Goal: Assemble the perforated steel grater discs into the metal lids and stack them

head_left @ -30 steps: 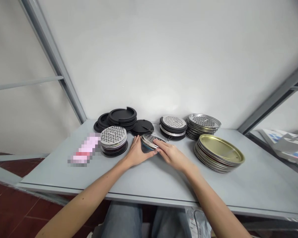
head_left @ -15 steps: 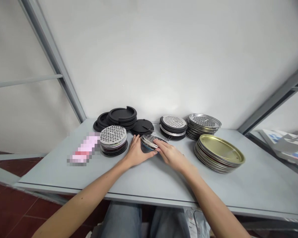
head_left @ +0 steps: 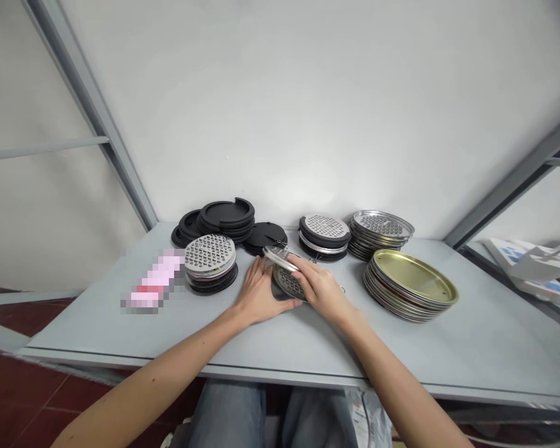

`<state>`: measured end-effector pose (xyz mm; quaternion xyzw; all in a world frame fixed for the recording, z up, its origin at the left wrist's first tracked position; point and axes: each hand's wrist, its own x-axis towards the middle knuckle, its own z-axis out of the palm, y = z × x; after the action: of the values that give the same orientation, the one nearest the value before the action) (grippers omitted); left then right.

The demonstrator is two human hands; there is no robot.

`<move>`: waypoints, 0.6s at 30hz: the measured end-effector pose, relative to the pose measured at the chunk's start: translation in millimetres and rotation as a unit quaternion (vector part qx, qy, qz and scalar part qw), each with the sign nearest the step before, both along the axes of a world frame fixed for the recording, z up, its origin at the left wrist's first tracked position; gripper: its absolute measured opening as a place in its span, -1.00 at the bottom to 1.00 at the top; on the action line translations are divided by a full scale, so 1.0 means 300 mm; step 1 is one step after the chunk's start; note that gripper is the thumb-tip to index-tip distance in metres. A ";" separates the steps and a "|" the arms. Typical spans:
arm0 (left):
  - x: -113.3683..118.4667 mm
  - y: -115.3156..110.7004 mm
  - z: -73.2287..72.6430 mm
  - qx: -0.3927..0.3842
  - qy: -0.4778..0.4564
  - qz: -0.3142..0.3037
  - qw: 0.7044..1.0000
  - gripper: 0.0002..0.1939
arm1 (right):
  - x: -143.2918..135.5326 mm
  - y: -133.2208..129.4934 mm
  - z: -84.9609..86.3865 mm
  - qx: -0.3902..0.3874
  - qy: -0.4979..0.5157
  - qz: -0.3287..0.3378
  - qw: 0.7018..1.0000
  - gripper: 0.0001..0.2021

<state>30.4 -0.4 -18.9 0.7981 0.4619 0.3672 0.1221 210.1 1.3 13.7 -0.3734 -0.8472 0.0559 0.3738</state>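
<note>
Left of the gold stack (head_left: 410, 283), right hand (head_left: 324, 285) pinches a tilted disc (head_left: 279, 256); left hand (head_left: 256, 298) holds the grater (head_left: 287, 284), best kept steady.

Grey tbl (head_left: 280, 348) has blk rings (head_left: 226, 214), grater stks (head_left: 210, 255), gold-topped stk (head_left: 410, 286), blurred pink item (head_left: 157, 274).

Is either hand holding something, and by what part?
The right hand holds a tilted round metal disc by its near side. The left hand curves around the grater disc below; its grip cannot be told.
</note>
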 end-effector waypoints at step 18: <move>-0.102 0.010 0.045 -0.052 0.103 -0.117 0.986 -0.02 | 0.108 0.149 -0.006 -0.211 0.687 -0.153 0.678 -0.67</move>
<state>-0.3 2.6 -5.3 0.8728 0.3939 0.2417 0.1568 242.4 45.9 11.9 -0.4235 -0.2480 0.4162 0.7654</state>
